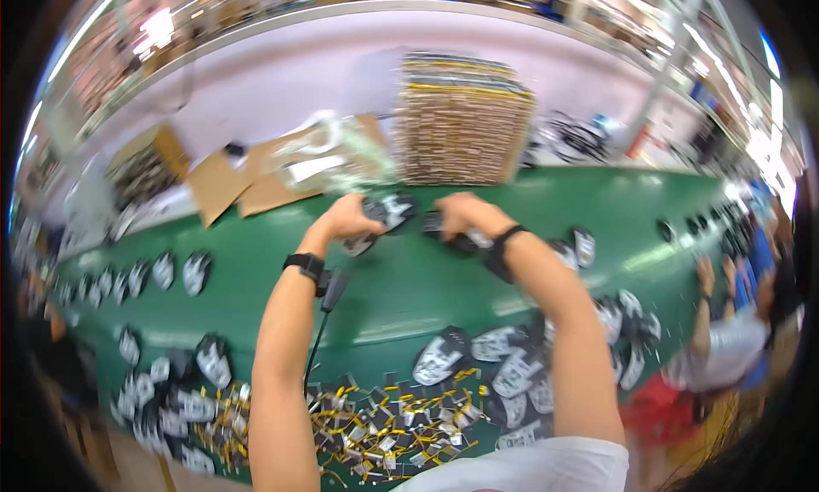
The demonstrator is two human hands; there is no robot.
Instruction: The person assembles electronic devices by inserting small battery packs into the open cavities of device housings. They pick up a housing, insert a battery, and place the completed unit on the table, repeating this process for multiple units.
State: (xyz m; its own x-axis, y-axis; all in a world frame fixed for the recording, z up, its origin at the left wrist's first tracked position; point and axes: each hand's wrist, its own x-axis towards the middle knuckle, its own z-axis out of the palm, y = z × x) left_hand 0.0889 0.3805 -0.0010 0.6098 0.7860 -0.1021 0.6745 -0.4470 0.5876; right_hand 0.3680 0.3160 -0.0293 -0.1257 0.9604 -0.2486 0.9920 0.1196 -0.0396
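My left hand [348, 217] is closed round a dark rounded shell part [358, 243], blurred by motion. Just beyond its fingers lies another black oval shell [398, 210] with pale inner parts, like a computer-mouse half; whether the hand touches it I cannot tell. A short gap to the right, my right hand [465, 212] grips a dark block-like part [433, 226], its kind unclear. Under that palm is a further black shell [469, 241]. Both hands are over the green work surface [384, 300]. A black stick-shaped piece [335, 289] with a cable hangs by my left wrist.
Small flat batteries [392, 428] with yellow tape are heaped in front of me. Black shells lie in piles right [516, 372] and left [213, 361], and in a row [164, 270]. A tall stack of cardboard trays [465, 125] stands behind; co-workers [725, 347] sit at right.
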